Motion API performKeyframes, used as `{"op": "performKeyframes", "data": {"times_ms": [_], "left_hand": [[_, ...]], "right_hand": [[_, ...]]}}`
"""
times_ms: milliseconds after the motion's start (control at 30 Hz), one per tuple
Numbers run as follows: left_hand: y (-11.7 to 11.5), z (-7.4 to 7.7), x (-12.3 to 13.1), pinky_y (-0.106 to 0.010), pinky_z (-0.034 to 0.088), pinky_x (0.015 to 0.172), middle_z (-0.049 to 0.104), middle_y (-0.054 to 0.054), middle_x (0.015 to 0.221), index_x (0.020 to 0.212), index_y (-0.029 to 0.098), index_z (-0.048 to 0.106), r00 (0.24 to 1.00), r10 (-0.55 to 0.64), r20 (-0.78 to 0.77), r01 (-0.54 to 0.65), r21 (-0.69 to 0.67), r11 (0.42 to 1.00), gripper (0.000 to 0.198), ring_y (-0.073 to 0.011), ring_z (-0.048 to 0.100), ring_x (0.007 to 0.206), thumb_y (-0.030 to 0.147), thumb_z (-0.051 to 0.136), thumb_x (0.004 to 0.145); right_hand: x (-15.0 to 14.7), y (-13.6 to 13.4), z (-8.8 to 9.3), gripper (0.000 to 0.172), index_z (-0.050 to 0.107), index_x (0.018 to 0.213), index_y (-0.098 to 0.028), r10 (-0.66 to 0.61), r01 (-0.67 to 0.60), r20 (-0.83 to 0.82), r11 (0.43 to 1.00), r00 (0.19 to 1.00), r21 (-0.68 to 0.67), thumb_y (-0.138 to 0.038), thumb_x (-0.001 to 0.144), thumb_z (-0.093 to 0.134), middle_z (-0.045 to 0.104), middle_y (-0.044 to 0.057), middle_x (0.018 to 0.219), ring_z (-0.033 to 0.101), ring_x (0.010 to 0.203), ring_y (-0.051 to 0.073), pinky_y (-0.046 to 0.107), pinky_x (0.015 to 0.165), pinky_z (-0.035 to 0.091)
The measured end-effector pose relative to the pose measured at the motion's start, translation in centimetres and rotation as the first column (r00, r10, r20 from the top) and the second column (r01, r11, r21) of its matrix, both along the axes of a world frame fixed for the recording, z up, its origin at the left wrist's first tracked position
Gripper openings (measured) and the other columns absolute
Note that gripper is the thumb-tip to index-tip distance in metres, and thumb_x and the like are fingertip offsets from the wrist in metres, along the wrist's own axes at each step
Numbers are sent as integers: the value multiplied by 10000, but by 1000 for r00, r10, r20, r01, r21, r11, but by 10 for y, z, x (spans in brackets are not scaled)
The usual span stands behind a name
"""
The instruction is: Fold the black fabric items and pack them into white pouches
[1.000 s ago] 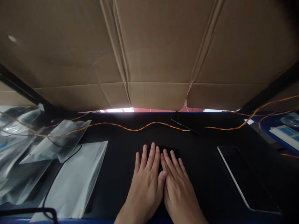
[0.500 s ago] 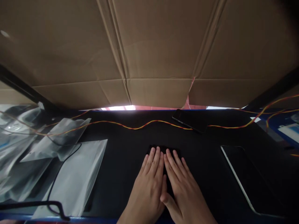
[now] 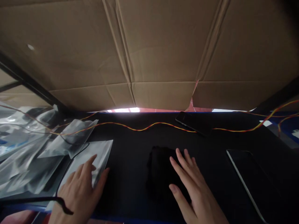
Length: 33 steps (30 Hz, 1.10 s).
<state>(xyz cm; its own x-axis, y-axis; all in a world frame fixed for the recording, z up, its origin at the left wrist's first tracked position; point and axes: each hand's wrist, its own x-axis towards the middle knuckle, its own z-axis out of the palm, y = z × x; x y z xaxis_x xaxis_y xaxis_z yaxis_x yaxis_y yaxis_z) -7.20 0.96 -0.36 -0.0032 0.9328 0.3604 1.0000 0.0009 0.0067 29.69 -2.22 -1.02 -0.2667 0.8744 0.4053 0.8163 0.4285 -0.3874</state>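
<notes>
My left hand (image 3: pixel 78 186) is over the stack of flat, milky plastic bags (image 3: pixel 101 149) at the left, fingers apart and thumb spread out. Whether it touches the top bag I cannot tell. Near the middle of the black tabletop (image 3: pixel 130 174) lies a dark, soft-looking black thing (image 3: pixel 161 168), perhaps folded cloth; its outline is hard to make out. My right hand (image 3: pixel 191 183) is at its right side with fingers and thumb spread, holding nothing visible.
A large phone-like slab (image 3: pixel 252 180) lies at the right, and a smaller dark phone (image 3: pixel 191 122) at the back. A red-yellow twisted wire (image 3: pixel 130 127) crosses behind. Clear plastic bags (image 3: pixel 25 155) are heaped left. A cardboard wall (image 3: pixel 163 46) stands behind the table.
Both hands lay flat side by side on the black thing. The left has moved left to the plastic bags; the right has shifted slightly right, fingers spread, uncovering the black thing.
</notes>
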Motion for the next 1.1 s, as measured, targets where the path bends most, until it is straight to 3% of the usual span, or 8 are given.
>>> {"op": "performKeyframes", "data": {"times_ms": [133, 233, 367, 467, 633, 700, 900, 1100], "left_hand": [[-2, -3, -10, -351, 561, 628, 764, -21, 800, 1081, 281, 674, 987, -98, 130, 116, -142, 983, 254, -278, 793, 732, 475, 511, 1060], [-5, 5, 31, -290, 503, 516, 720, 32, 680, 916, 297, 641, 927, -183, 326, 236, -131, 963, 234, -207, 734, 555, 418, 506, 1064], [-14, 20, 87, -229, 535, 542, 748, 52, 753, 918, 297, 637, 813, -330, 480, 393, -33, 919, 209, -153, 743, 586, 354, 520, 1082], [-21, 28, 96, -219, 526, 568, 709, 77, 716, 1000, 300, 644, 825, -368, 429, 368, 87, 926, 138, -139, 714, 571, 370, 558, 1082], [-20, 36, 79, -265, 462, 591, 663, 83, 684, 1057, 297, 658, 945, -199, 258, 158, 173, 972, 143, -147, 673, 561, 414, 578, 1079], [-17, 37, 78, -280, 461, 621, 647, 81, 674, 1060, 290, 662, 950, -212, 231, 172, 180, 968, 156, -152, 659, 568, 412, 570, 1091], [-18, 37, 89, -323, 481, 717, 663, 62, 702, 1127, 273, 684, 913, -354, 202, 314, 208, 926, 153, -174, 656, 627, 333, 544, 1113], [-24, 50, 90, -365, 532, 794, 737, 47, 789, 1266, 302, 664, 830, -528, 179, 495, 200, 845, 220, -197, 718, 686, 309, 539, 1085]], "right_hand": [[-5, 4, 10, 535, 490, 1647, -208, 95, -100, 62, 991, 994, 85, -305, 1123, 543, 366, 70, 1785, 366, 1641, 356, 594, 1176, 564], [-26, 5, 15, 430, 627, 1528, -188, 173, -180, 59, 975, 983, 133, -244, 1112, 535, 482, 66, 1726, 456, 1596, 347, 539, 1156, 591], [-65, 9, 16, 274, 751, 1325, -255, 182, -169, -58, 969, 982, 182, -235, 1124, 567, 749, -28, 1455, 685, 1360, 254, 413, 1099, 626], [-79, 11, 14, 193, 774, 1226, -256, 141, -128, -90, 983, 986, 128, -200, 1066, 682, 814, -19, 1271, 736, 1198, 238, 386, 1028, 639], [-64, 7, 12, 73, 776, 934, -245, 231, -234, -93, 972, 969, -23, -217, 1000, 789, 801, -22, 1262, 699, 1272, 245, 397, 1120, 581], [-56, 4, 10, 24, 789, 1035, -258, 259, -266, -108, 962, 960, -59, -246, 1014, 784, 798, -38, 1274, 678, 1316, 233, 407, 1201, 524], [-58, -3, 13, 590, 568, 1588, -308, 210, -215, -50, 969, 976, -125, -341, 1033, 766, 779, 6, 1228, 695, 1196, 249, 465, 1178, 543], [-80, 1, 18, 433, 682, 1428, -273, 97, -98, 41, 995, 994, 23, -282, 1006, 780, 736, 62, 1191, 702, 1107, 289, 504, 1011, 633]]}}
